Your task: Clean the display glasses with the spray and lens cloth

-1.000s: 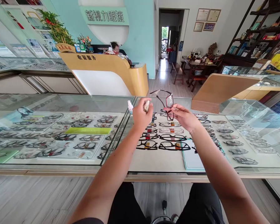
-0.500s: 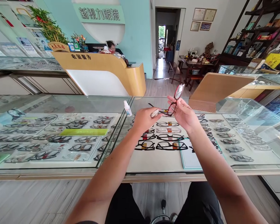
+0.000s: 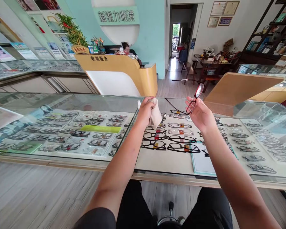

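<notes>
In my right hand is a pair of glasses with a dark red frame, pinched near the bridge and tilted upright above the counter. Its dark temples stick out to the left. My left hand is closed on a pale cleaning cloth that hangs down from the fingers, apart from the glasses. Behind the left hand, a white spray bottle is mostly hidden. Beneath both hands is the glass display counter, with rows of glasses inside it.
A brown board or box lid stands slanted on the counter at the right. Left of my arms, another glass case holds several rows of frames and a yellow-green strip. Beyond it, a person sits behind a wooden reception desk.
My left hand has come away from the glasses to the left, and the cloth now hangs in view. The right hand still holds the glasses. The camera view has turned left.
</notes>
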`<state>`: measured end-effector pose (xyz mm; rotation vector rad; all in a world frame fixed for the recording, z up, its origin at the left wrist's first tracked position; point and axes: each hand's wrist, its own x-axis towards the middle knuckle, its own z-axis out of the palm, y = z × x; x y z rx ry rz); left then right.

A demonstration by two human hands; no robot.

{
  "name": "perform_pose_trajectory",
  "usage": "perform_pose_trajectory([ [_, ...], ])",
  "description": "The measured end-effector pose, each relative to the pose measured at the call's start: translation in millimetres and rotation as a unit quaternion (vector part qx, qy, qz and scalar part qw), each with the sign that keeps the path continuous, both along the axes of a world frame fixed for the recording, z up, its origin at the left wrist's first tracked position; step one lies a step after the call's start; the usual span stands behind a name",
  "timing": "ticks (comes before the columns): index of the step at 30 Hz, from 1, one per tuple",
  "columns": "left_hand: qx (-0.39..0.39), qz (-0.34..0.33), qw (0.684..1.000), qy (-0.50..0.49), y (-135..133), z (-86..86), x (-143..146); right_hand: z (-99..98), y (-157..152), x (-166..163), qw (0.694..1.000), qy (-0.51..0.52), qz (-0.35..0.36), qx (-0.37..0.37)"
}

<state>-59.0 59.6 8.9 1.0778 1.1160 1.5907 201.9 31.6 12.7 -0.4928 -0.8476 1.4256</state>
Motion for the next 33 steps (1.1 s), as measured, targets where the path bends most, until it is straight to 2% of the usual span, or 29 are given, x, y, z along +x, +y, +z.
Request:
perform_pose_trajectory([
  [3,-0.018,-0.018,1.000,-0.008,-11,9.5,-7,-1.0,1,2,1.000,-0.002,-0.003,-0.002],
  [7,-0.021,-0.020,0.999,0.037,-38,14.7,-28,0.0,1,3,1.000,-0.008,-0.004,-0.002],
  [11,-0.021,0.036,0.993,0.114,-56,4.7,-71,2.3,-2,2,0.999,-0.036,-0.011,0.000],
  [13,-0.058,0.058,0.987,0.142,-56,-6.5,-99,2.9,-3,1,0.999,-0.049,-0.010,0.003],
  [15,-0.129,0.083,0.963,0.222,-52,-19.7,-127,3.1,-3,0,0.999,-0.051,-0.006,0.005],
  [16,-0.167,0.101,0.936,0.294,-49,-26.0,-140,3.1,-4,0,0.999,-0.050,-0.005,0.005],
  [19,-0.220,0.127,0.898,0.360,-40,-38.7,-171,3.4,-4,-1,0.999,-0.045,0.000,0.009],
  [21,-0.234,0.138,0.878,0.394,-34,-39.6,-182,4.3,-5,-1,0.999,-0.039,0.003,0.016],
  [23,-0.228,0.158,0.858,0.432,-27,-35.6,-182,5.5,-6,-1,0.999,-0.031,0.003,0.026],
  [26,-0.183,0.176,0.841,0.479,-11,-28.1,-161,7.3,-7,-1,0.999,-0.030,-0.003,0.040],
  [29,-0.145,0.128,0.845,0.498,12,-28.8,-126,7.8,-9,-2,0.998,-0.041,-0.009,0.040],
  [33,-0.164,0.103,0.849,0.492,36,-39.3,-89,6.4,-9,-3,0.999,-0.033,0.006,0.039],
])
